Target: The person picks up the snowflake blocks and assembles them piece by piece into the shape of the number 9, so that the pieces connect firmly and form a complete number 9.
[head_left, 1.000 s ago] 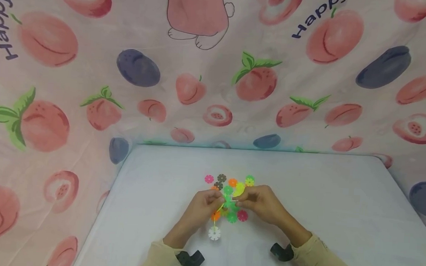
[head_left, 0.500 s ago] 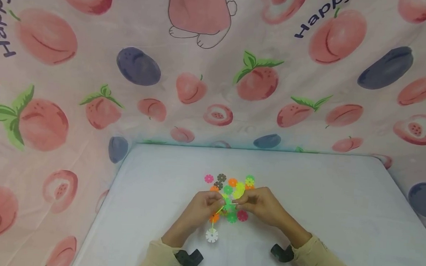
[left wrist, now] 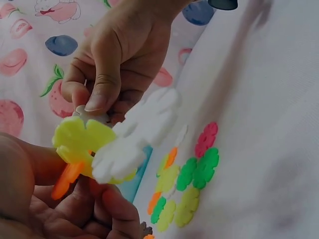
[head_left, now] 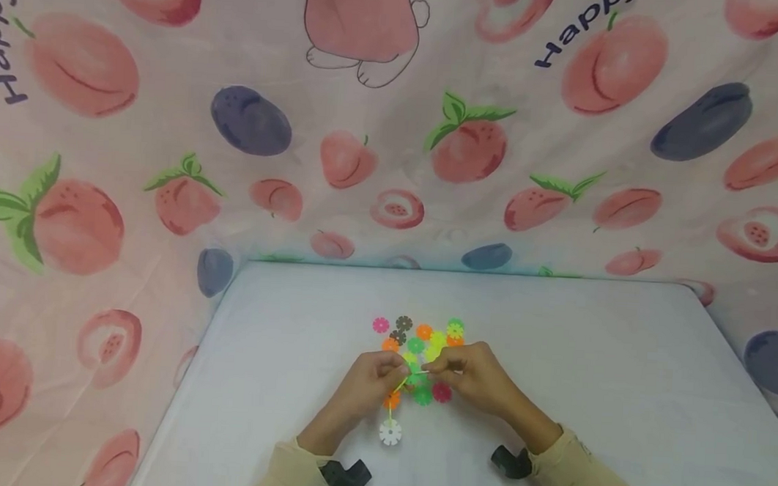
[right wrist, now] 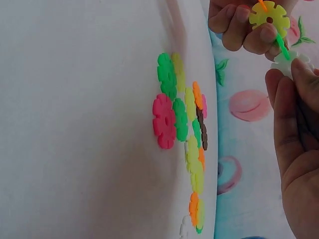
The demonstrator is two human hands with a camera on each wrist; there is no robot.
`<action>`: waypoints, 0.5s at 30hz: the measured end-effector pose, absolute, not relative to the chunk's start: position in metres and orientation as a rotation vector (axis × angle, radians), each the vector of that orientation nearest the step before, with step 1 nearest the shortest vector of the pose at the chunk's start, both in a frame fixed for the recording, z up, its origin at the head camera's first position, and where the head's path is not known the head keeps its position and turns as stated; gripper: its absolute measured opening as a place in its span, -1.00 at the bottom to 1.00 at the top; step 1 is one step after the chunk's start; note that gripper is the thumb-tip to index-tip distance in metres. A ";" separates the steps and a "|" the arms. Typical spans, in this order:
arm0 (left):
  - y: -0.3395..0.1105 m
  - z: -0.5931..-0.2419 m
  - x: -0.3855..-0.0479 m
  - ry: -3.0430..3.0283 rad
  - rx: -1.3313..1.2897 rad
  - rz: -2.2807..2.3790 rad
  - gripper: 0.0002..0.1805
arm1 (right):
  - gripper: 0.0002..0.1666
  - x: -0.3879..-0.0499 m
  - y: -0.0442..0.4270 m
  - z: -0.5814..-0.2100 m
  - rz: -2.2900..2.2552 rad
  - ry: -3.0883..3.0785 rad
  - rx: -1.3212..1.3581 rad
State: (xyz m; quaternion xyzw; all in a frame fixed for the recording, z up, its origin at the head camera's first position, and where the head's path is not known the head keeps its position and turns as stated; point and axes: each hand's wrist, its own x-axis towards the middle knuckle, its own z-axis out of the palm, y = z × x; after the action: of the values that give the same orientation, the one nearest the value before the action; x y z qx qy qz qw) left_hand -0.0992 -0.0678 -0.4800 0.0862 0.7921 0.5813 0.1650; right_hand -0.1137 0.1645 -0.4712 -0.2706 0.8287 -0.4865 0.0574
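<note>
In the head view, my left hand (head_left: pixel 368 385) grips a joined piece of notched discs, with a white disc (head_left: pixel 390 432) hanging at its lower end. The left wrist view shows a yellow disc (left wrist: pixel 75 137), an orange one (left wrist: pixel 67 180) and white ones (left wrist: pixel 152 115) in that piece, beside the fingers of my left hand (left wrist: pixel 75 209). My right hand (head_left: pixel 477 378) pinches a white disc, seen in the right wrist view (right wrist: pixel 290 63). That disc meets a green disc (right wrist: pixel 282 46) beside the yellow disc (right wrist: pixel 269 20); whether they are slotted together I cannot tell.
Loose discs lie on the white table (head_left: pixel 279 325) under and behind the hands, among them a pink disc (head_left: pixel 381 324), a brown disc (head_left: pixel 404 323), a green disc (head_left: pixel 416 345) and a red disc (head_left: pixel 442 392). A fruit-printed cloth (head_left: pixel 273 61) stands behind the table.
The white disc in my right hand has come slightly down and left, closer to my left hand. The hanging white disc has swung a little, and both hands keep their grip.
</note>
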 end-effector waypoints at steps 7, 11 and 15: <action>-0.069 -0.481 -0.100 2.225 0.232 1.632 -0.82 | -0.96 -0.114 0.169 -0.477 -1.490 2.458 -0.737; -0.070 -0.481 -0.101 2.206 0.209 1.626 -0.80 | -0.87 -0.116 0.174 -0.478 -1.462 2.462 -0.669; -0.074 -0.479 -0.103 2.223 0.143 1.596 -0.79 | -0.79 -0.120 0.181 -0.476 -1.463 2.508 -0.579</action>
State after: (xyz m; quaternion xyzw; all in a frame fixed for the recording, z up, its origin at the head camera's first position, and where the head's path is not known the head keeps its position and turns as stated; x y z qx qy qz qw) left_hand -0.1027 -0.0737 -0.4793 0.0511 0.7949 0.5707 0.1994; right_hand -0.1198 0.1811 -0.4756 -0.1947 0.8437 -0.4921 0.0903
